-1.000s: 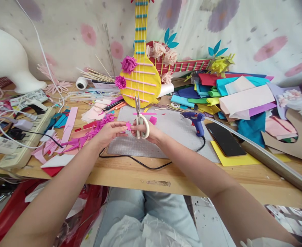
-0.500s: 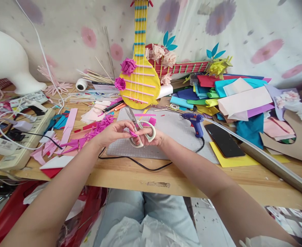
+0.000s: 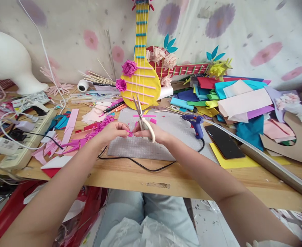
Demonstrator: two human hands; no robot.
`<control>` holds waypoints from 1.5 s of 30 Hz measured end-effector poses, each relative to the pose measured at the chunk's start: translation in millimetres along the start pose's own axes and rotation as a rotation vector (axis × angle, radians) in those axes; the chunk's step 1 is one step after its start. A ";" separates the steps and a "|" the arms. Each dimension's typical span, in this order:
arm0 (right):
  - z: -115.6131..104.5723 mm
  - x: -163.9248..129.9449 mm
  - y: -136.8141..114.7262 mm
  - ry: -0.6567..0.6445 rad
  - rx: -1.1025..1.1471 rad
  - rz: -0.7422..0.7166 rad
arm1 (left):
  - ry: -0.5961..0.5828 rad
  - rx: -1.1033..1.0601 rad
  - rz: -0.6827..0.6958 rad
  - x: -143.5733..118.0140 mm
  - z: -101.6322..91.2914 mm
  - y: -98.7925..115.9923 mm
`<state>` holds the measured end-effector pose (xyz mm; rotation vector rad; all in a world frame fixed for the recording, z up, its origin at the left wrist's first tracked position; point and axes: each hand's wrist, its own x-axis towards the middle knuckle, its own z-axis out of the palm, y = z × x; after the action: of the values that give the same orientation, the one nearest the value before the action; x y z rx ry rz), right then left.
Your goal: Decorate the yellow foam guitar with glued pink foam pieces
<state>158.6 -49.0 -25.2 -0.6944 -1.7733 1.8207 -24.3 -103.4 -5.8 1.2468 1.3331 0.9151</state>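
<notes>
Between my hands, above the grey cutting mat [image 3: 184,147], is a small magenta paper piece [image 3: 130,134]. My left hand [image 3: 115,133] pinches it from the left with thumb and fingertips. My right hand [image 3: 152,132] has a pair of white-handled scissors [image 3: 140,111] hooked on it, blades pointing up and away, slightly apart. The right fingertips also meet the paper's right side. Magenta paper strips [image 3: 151,120] lie on the mat beyond my hands. Behind them a yellow paper lute [image 3: 142,82] with magenta flowers leans on the wall.
A blue glue gun [image 3: 194,121] rests on the mat's right, its black cord [image 3: 140,165] looping in front. A phone [image 3: 224,140] lies on yellow paper. Fringed magenta scraps [image 3: 96,132] and a power strip [image 3: 28,140] are at left. Coloured paper sheets [image 3: 243,99] pile up at right.
The scissors have swung in my right hand, so both handle loops now sit on its near right side and the blades point more upright. Both hands still hold the magenta paper, slightly shifted.
</notes>
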 end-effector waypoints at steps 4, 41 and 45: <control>7.2 1.0 1.4 0.112 -0.252 -0.052 | 0.043 -0.042 -0.131 2.3 4.2 0.5; -33.0 -25.4 -3.7 -0.098 -0.790 -0.007 | 0.195 -0.283 0.001 3.1 6.3 -11.3; -34.4 -24.4 -2.9 -0.070 -0.816 -0.041 | 0.212 -0.258 -0.010 2.2 6.5 -10.2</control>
<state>199.7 -39.7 -22.6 -0.8698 -2.5612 1.0483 -19.6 -103.8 -17.2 0.9647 1.3339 1.1970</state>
